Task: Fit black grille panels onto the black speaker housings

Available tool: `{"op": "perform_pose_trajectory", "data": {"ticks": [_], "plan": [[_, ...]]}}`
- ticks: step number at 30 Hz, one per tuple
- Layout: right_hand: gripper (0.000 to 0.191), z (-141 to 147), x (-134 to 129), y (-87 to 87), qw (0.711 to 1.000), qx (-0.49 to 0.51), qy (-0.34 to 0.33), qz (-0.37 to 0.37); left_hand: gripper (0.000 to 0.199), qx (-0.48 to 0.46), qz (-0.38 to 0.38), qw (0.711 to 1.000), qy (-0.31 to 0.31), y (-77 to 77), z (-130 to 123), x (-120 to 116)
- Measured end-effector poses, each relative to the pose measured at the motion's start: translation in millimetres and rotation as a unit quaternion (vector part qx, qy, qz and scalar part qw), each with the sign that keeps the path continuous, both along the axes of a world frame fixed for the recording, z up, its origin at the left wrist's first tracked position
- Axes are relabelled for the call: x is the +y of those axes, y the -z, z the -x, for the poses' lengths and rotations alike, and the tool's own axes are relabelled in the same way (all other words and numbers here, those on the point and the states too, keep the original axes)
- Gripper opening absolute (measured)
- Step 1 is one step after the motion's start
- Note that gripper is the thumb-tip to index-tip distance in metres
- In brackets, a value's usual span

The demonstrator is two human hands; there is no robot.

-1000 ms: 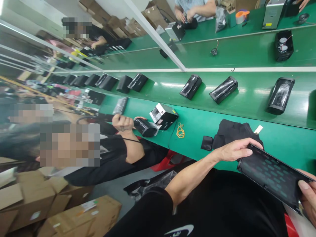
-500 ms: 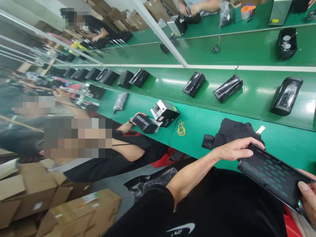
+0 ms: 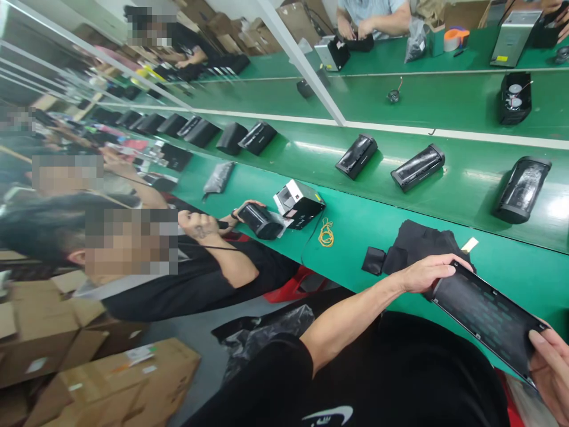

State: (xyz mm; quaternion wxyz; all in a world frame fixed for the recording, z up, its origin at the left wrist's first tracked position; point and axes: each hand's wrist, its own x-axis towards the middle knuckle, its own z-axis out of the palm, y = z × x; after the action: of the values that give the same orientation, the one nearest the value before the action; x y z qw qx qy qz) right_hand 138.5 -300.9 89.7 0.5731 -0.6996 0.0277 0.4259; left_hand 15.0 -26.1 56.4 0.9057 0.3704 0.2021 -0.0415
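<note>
black panel (image 3: 486, 323) held two-handed
left hand (image 3: 418, 276) pinches its ten o'clock end between fingers (image 3: 450, 260); right hand (image 3: 552, 362) likewise at four o'clock

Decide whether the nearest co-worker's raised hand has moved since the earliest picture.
Yes. The raised hand has moved leftward in the view, farther from the black-and-white box.

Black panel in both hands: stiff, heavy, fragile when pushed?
The black panel looks fairly stiff: it spans straight between left hand and right hand. Probably light: it's thin, with green showing through. Small tabs along its edges may be fragile.
</note>
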Motion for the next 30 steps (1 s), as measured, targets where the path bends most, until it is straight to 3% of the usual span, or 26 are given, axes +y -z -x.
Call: {"op": "perform_pose_trajectory", "data": {"ticks": [6, 9, 12, 15, 17, 19, 21, 25, 27, 30], "plan": [[0.038, -5, 3, 3.8, 0.995, 0.076, 0.051, 0.038, 0.034, -0.012, -0.070, 0.997, -0.002, 2.7, 0, 2], [0.047, -8, 6, 7.3, 0.988, 0.106, 0.106, 0.041, 0.038, -0.011, -0.055, 0.998, -0.003, 4.8, 1, 5], [0.049, -10, 11, 11.2, 0.987, 0.089, 0.134, 0.024, 0.055, -0.008, 0.025, 1.000, -0.011, 12.2, 4, 7], [0.049, -11, 20, 16.9, 0.987, 0.087, 0.136, 0.011, 0.087, -0.047, 0.094, 0.993, -0.045, 21.3, 6, 3], [0.048, -11, 32, 21.6, 0.986, 0.084, 0.145, -0.001, 0.105, -0.088, 0.117, 0.987, -0.070, 25.3, 5, -3], [0.049, -10, 47, 27.5, 0.987, 0.065, 0.148, -0.018, 0.111, -0.118, 0.119, 0.982, -0.090, 27.6, 2, -11], [0.045, -12, 65, 35.6, 0.991, 0.060, 0.108, -0.055, 0.106, -0.130, 0.116, 0.978, -0.115, 30.2, -3, -16], [0.045, -45, 113, 58.9, 0.982, 0.126, -0.066, -0.126, 0.088, -0.141, 0.133, 0.956, -0.219, 40.2, -8, 0], [0.059, -70, 157, 69.9, 0.985, 0.126, -0.070, -0.098, 0.085, -0.155, 0.139, 0.939, -0.272, 45.4, -2, 18], [0.070, -91, 254, 85.5, 0.996, 0.087, -0.012, -0.005, 0.086, -0.182, 0.136, 0.917, -0.327, 52.2, 17, 44]]}}
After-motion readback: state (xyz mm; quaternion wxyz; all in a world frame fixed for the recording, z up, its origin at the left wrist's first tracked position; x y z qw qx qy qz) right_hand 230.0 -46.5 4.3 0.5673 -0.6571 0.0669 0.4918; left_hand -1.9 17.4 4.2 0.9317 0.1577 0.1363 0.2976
